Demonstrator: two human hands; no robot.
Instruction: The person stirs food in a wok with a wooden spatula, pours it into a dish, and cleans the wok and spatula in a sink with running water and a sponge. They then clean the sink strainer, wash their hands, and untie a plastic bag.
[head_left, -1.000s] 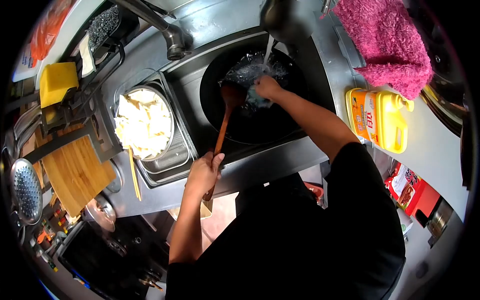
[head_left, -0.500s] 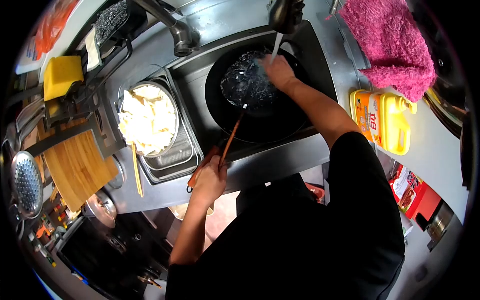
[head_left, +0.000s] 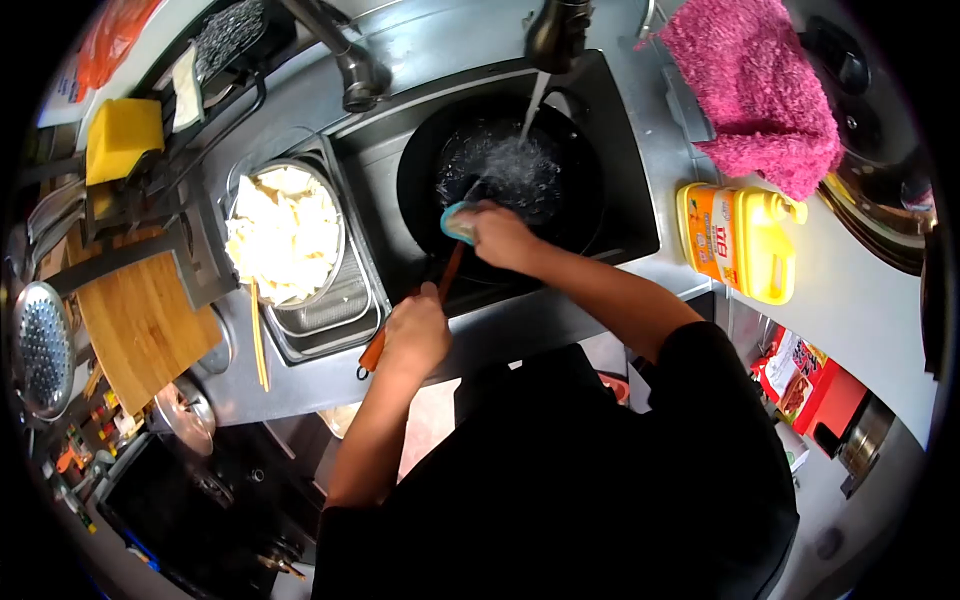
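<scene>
A black wok sits in the dark sink under running water, with water pooled and splashing inside it. My left hand is closed at the wok's wooden handle, which ends in a hanging ring. A slim brown wooden stick rises from the same fist towards the wok; its far end is hidden. My right hand is closed on a blue-edged sponge, pressed around the upper part of that stick.
Left of the wok, a bowl of pale cut pieces stands on a wire-mesh basket, with chopsticks beside it. The tap runs above. A yellow detergent jug and pink towel are on the right; a wooden board is far left.
My right hand has moved from the wok's far side, under the water stream, down to the stick near my left hand. The blue-edged sponge now shows. My left hand keeps its hold.
</scene>
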